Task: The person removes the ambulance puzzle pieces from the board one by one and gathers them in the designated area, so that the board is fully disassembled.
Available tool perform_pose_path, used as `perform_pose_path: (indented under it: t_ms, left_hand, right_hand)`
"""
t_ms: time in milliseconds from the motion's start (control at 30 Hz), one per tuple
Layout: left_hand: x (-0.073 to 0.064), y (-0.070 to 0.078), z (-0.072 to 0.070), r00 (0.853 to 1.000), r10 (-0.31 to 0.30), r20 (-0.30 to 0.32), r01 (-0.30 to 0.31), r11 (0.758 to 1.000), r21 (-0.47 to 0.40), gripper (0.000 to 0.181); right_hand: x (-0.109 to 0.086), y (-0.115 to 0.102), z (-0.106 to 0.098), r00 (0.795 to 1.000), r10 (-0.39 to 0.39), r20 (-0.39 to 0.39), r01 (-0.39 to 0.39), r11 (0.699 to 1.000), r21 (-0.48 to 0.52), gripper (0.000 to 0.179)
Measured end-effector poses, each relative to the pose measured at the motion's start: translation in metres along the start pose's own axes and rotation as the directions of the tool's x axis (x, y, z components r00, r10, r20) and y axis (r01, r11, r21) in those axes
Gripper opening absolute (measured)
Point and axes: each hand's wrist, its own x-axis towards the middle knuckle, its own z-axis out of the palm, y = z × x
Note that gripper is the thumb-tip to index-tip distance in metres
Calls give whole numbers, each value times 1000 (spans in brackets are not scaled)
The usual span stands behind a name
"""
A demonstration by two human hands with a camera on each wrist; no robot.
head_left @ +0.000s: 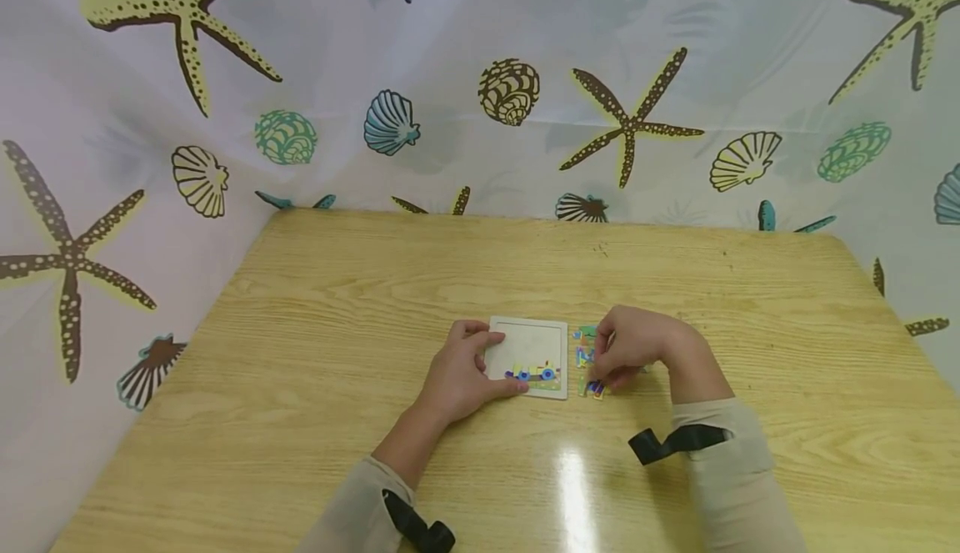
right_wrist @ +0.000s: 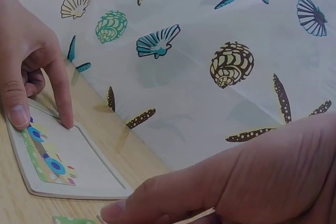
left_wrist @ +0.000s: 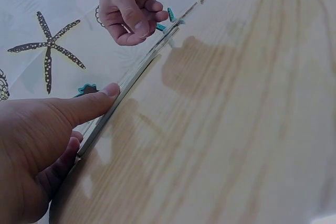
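A square white puzzle board [head_left: 527,344] lies on the table, its lower strip filled with pieces showing a yellow vehicle with blue wheels [right_wrist: 54,165]. My left hand [head_left: 459,376] grips its left side, thumb on the near edge and index finger by the upper left corner. In the left wrist view, the thumb [left_wrist: 97,104] lies on the board's rim. Just right of the board, my right hand [head_left: 637,343] reaches down over loose colourful puzzle pieces [head_left: 581,357] with bent fingers. Its fingertips are close together among the pieces; whether they pinch one is hidden.
The wooden table [head_left: 360,286] extends around the board on all sides. A white cloth [head_left: 450,27] printed with starfish and shells hangs behind the table and along its sides. A green puzzle piece [right_wrist: 71,220] shows at the bottom of the right wrist view.
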Motion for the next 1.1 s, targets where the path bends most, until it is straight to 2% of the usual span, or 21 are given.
perform_pose_path:
  t_ms: [200,433,667,900,1100]
  left_hand:
    - [0,-1,0,1000,4,-4,-4,1000,-4,78]
    - [0,-1,0,1000,6,-3,-6,1000,-5,78]
    - [0,-1,0,1000,5,4,-5,1000,4,78]
    - [1,-3,0,1000,23,2,-23,1000,11,77]
    - [0,-3,-1,1000,19,5,-19,1000,-2,76]
  right_hand:
    - [9,-2,3,996,-86,-28,88,993,83,9]
    - [20,-6,11,983,-161,-86,165,985,51,12]
    - [28,-13,23,977,-207,-60,209,977,38,9]
    - [34,-21,34,969,-244,-34,244,970,-17,11]
    - [33,-33,43,971,-231,-57,220,963,-155,18]
